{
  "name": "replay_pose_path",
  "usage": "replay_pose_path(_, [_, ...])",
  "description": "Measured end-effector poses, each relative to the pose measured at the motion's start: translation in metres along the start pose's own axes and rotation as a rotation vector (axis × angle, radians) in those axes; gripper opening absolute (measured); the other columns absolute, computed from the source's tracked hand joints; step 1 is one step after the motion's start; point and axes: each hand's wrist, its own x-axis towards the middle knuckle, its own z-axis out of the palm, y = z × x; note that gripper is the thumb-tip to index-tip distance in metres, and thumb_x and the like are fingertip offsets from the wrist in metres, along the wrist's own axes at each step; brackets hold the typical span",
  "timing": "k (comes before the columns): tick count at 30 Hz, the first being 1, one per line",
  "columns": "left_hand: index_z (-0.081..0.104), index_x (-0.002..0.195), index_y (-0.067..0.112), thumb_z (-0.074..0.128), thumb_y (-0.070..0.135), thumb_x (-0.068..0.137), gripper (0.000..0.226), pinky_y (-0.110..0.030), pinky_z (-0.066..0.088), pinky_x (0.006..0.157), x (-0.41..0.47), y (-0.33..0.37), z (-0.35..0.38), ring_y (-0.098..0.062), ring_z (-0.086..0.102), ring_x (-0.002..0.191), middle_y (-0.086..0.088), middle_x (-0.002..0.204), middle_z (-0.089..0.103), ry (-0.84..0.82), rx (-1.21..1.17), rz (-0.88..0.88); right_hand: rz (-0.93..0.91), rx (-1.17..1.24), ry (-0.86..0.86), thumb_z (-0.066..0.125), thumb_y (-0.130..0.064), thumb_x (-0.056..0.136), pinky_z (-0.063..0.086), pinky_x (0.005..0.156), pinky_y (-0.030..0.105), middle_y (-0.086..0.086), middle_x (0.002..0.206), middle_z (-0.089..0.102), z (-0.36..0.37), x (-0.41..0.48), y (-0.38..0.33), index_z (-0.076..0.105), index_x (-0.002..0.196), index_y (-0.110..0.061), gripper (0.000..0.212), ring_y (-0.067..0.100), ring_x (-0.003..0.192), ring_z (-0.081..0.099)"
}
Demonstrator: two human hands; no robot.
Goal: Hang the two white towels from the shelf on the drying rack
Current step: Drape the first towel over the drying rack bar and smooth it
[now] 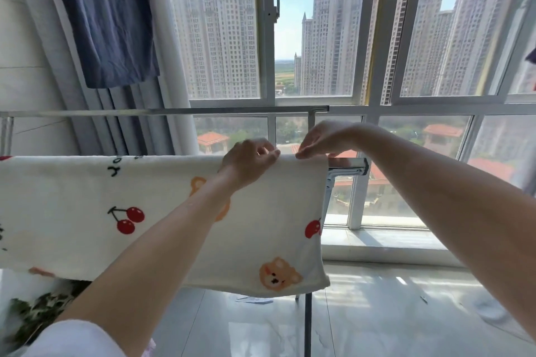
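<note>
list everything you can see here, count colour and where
towel: one, white with cherries and bears, draped over the near rail
drying rack: one, silver metal, end bracket right of the towel, far rail behind
garment: one, dark blue, hanging upper left
curtain: one, grey and white, left of the window
window: white frames, across the back, tower blocks outside
floor: pale glossy tiles, lower right
patterned cloth: one, green and white, bottom left, unclear what it is
left hand: grip pinching the towel's top edge
right hand: fingertips on the towel's top edge, beside the left
</note>
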Motion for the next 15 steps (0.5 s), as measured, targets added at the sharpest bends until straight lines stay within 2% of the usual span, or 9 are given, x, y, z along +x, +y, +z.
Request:
replay_pose_path(2, [0.071, 0.092, 0.017, 0.064, 0.034, 0.086, 0.02, -0.034, 0.052, 0.082, 0.0, 0.003, 0.005, -0.021, 0.064, 0.091, 0.0, 0.091, 0.069, -0.007, 0.002, 0.034, 0.006, -0.043, -0.029, 0.078, -0.033, 0.076, 0.051, 0.074, 0.022, 0.0, 0.105, 0.07, -0.002, 0.002, 0.003, 0.073, 0.106, -0.023, 0.032, 0.018, 0.097, 0.066])
replay_pose_path(5, [0.071, 0.087, 0.016, 0.066, 0.03, 0.085, 0.014, -0.031, 0.049, 0.079, 0.0, 0.013, 0.012, -0.02, 0.064, 0.087, 0.003, 0.085, 0.064, 0.057, -0.042, 0.075, 0.011, 0.014, -0.001, 0.082, -0.017, 0.073, 0.05, 0.053, 0.013, -0.001, 0.086, 0.068, -0.011, 0.006, 0.004, 0.073, 0.086, -0.022, 0.017, 0.01, 0.074, 0.063])
replay_pose_path(6, [0.071, 0.088, 0.016, 0.066, 0.029, 0.085, 0.014, -0.032, 0.05, 0.079, -0.001, 0.015, 0.015, -0.02, 0.063, 0.087, 0.002, 0.087, 0.065, 0.058, -0.051, 0.091, 0.024, -0.008, -0.018, 0.081, -0.014, 0.074, 0.049, 0.05, 0.012, -0.003, 0.081, 0.066, -0.015, 0.006, 0.003, 0.073, 0.088, -0.021, 0.018, 0.008, 0.071, 0.061])
replay_pose_path(10, [0.07, 0.092, 0.015, 0.066, 0.031, 0.085, 0.018, -0.039, 0.048, 0.088, -0.013, 0.013, 0.019, -0.025, 0.061, 0.096, -0.005, 0.097, 0.066, 0.116, -0.069, 0.151, 0.032, -0.071, -0.1, 0.077, -0.012, 0.077, 0.052, 0.069, 0.021, -0.002, 0.088, 0.064, -0.019, -0.001, -0.011, 0.069, 0.109, -0.019, 0.034, 0.011, 0.079, 0.06])
replay_pose_path(12, [0.068, 0.103, 0.016, 0.066, 0.033, 0.082, 0.026, -0.038, 0.044, 0.093, -0.031, 0.002, 0.023, -0.024, 0.057, 0.105, -0.006, 0.108, 0.065, 0.253, -0.013, 0.168, -0.107, -0.019, 0.025, 0.077, -0.017, 0.079, 0.051, 0.072, 0.027, -0.001, 0.087, 0.065, -0.011, -0.014, -0.019, 0.068, 0.104, -0.023, 0.027, 0.015, 0.08, 0.061])
replay_pose_path(15, [0.063, 0.107, 0.017, 0.066, 0.032, 0.08, 0.032, -0.029, 0.037, 0.092, -0.072, -0.018, 0.044, -0.019, 0.052, 0.105, -0.004, 0.109, 0.06, 0.464, 0.033, 0.168, -0.334, 0.29, 0.258, 0.074, -0.02, 0.081, 0.047, 0.064, 0.026, 0.003, 0.075, 0.066, 0.02, -0.049, -0.016, 0.069, 0.086, -0.025, 0.008, 0.014, 0.068, 0.059])
